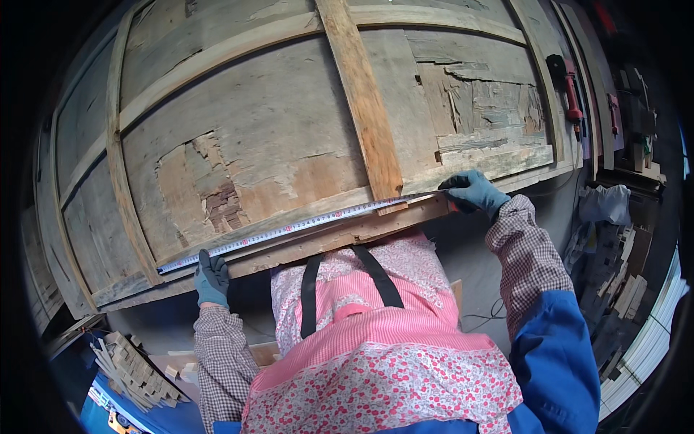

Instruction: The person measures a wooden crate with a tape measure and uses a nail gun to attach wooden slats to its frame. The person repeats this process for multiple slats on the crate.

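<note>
A white tape measure blade (289, 228) stretches along the front edge batten of a large worn wooden panel (282, 94). My left hand (212, 281), in a grey-blue glove, holds the blade down near its left end with the fingers over it. At the other end, my right hand (476, 192), gloved alike, is closed round the tape measure; a bit of red shows under the fingers, and the case is mostly hidden. Just below the blade runs a narrow wooden board (332, 242). A browner batten (365, 108) crosses the panel and meets the front edge near the blade.
A red and black power tool (571, 94) lies at the panel's right side. Wood offcuts (137, 372) are piled at lower left, and more scrap pieces (614, 289) at right beside a white bag (606, 205). Parts of the panel's surface are peeling and splintered.
</note>
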### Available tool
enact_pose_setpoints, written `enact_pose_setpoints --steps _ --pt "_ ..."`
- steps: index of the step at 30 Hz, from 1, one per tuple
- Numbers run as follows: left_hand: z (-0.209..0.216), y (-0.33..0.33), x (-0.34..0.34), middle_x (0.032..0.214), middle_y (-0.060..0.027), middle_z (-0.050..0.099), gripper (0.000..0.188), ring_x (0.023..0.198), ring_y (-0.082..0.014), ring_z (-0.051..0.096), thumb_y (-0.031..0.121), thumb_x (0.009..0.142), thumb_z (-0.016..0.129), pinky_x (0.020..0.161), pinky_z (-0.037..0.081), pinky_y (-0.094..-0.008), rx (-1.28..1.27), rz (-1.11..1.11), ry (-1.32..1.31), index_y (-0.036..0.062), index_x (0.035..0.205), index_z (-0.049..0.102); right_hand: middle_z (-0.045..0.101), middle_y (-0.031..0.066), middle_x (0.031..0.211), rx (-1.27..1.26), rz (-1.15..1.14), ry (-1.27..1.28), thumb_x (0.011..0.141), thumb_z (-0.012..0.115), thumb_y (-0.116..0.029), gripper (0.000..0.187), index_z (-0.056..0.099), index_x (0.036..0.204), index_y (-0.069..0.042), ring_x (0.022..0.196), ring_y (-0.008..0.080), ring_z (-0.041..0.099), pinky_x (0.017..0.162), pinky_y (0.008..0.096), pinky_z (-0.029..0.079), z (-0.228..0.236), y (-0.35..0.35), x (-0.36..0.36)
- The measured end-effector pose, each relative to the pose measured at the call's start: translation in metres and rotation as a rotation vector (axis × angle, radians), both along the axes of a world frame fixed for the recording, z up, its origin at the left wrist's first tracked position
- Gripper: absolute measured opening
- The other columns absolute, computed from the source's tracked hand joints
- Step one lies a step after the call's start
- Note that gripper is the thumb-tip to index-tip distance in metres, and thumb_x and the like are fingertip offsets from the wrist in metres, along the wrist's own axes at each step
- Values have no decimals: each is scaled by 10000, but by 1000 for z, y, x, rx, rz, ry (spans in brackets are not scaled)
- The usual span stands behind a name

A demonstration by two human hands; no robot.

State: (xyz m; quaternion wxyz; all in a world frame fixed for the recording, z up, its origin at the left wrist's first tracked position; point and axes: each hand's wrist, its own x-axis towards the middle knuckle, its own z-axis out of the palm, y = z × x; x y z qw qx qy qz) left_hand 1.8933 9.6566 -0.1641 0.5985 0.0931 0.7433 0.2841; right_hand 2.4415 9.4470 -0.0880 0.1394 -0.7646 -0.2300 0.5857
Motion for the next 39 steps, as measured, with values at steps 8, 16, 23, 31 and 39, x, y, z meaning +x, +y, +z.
enact_pose_setpoints --steps 8,16,23,31,39 --pt "-2 0 1 802 -11 602 353 662 -101 577 379 772 680 525 469 -197 0 -12 36 94 941 558 667 65 847 45 67 -139 733 673 -200 295 644 975 -33 747 124 599 707 273 477 -19 -9 1" --pt "-13 0 -9 835 -27 606 390 667 -110 580 389 761 689 520 481 -199 17 -15 18 91 975 557 666 61 819 104 73 -147 730 681 -198 282 646 950 -25 718 124 599 688 270 477 -18 -6 -4" --pt "-17 0 -12 823 -35 607 378 658 -117 583 374 766 687 511 490 -207 28 -11 18 94 982 554 651 39 786 152 86 -145 746 668 -152 238 646 939 -16 695 100 574 652 257 469 -32 -15 -1" --pt "10 -4 17 767 -24 589 340 641 -109 577 367 796 656 500 477 -211 20 -21 30 93 962 543 638 23 750 79 1 -65 762 656 -156 230 648 960 -39 636 103 573 596 262 476 -6 -12 0" --pt "126 -66 46 698 -39 528 339 605 -112 533 357 882 540 507 444 -228 316 -145 -226 31 972 541 603 50 814 161 -32 431 777 624 -85 412 523 1173 -36 630 100 561 523 228 464 81 12 -60"
